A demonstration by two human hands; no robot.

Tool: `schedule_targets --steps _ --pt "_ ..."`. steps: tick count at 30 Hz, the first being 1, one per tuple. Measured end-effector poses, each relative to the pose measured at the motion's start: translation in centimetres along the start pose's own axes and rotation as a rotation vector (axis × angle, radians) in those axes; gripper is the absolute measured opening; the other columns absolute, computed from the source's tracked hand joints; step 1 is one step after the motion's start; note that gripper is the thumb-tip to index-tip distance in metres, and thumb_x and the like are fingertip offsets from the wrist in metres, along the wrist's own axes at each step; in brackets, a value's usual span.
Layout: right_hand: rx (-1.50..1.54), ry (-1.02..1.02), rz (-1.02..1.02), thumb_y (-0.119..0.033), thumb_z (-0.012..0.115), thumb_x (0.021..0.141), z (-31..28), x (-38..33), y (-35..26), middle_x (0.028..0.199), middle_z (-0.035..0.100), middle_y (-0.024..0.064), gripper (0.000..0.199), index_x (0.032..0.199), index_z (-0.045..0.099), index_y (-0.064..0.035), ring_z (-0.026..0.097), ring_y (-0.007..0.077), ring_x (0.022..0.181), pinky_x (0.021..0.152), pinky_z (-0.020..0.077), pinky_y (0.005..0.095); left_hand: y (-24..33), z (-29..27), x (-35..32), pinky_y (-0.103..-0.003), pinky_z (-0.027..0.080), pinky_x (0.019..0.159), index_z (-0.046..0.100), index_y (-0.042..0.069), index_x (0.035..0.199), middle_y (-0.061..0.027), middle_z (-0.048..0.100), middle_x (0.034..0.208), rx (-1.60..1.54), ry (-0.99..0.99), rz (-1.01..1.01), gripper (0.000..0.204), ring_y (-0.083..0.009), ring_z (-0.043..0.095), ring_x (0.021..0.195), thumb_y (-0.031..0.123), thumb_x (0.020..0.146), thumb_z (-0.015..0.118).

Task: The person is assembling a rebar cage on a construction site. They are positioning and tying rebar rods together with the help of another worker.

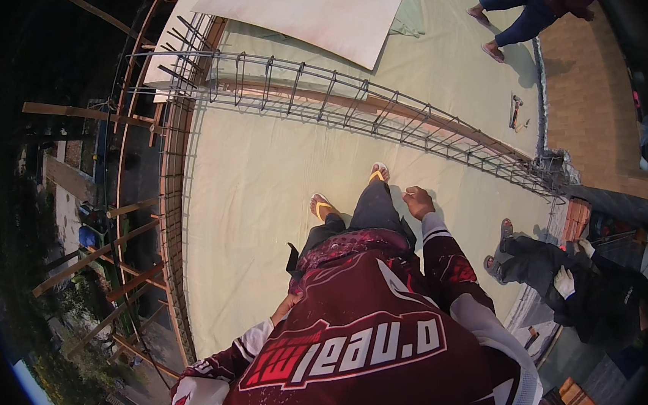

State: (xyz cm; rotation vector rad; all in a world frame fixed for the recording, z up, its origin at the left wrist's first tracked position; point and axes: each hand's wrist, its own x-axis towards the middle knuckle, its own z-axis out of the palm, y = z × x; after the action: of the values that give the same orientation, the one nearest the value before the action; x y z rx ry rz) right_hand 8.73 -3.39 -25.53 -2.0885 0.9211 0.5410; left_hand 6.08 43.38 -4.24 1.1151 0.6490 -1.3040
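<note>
My right hand hangs ahead of my hip, above the pale sheeted deck. Its fingers are curled into a closed fist, and nothing shows in it. My left hand is at my left side, mostly hidden by the hem of my maroon shirt; its fingers do not show. A small black piece juts out beyond the hem near that hand, and I cannot tell whether it is held. Across the deck in front of my sandalled feet lies a long rebar cage of bars and square stirrups.
A large pale board lies beyond the cage, and a hammer rests at the far right. A gloved person is on the right; another person walks at the far right. Wooden poles stand outside the left edge.
</note>
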Motion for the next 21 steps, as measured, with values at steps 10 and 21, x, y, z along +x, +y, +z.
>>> schedule_targets --steps 10,21 --pt "0.339 -0.030 0.470 -0.027 0.067 0.091 -1.6 1.5 5.6 0.090 0.068 0.0094 0.033 0.114 0.066 -0.0026 0.068 0.0201 0.083 0.066 0.0545 0.0327 10.5 -5.0 1.2 -0.036 0.056 0.067 0.066 0.006 0.110 -0.0083 0.069 0.085 0.728 0.039 -0.255 0.056 -0.0206 0.067 0.072 0.059 0.091 0.062" --pt "1.035 0.280 0.617 -0.032 0.065 0.094 -9.5 21.7 8.3 0.106 0.060 0.0057 0.039 0.121 0.058 -0.0056 0.064 0.0226 0.095 0.078 0.0542 0.0373 24.9 6.9 18.7 -0.043 0.059 0.081 0.059 -0.002 0.125 -0.0243 0.071 0.104 1.219 0.396 0.280 0.060 -0.0349 0.071 0.097 0.043 0.087 0.071"
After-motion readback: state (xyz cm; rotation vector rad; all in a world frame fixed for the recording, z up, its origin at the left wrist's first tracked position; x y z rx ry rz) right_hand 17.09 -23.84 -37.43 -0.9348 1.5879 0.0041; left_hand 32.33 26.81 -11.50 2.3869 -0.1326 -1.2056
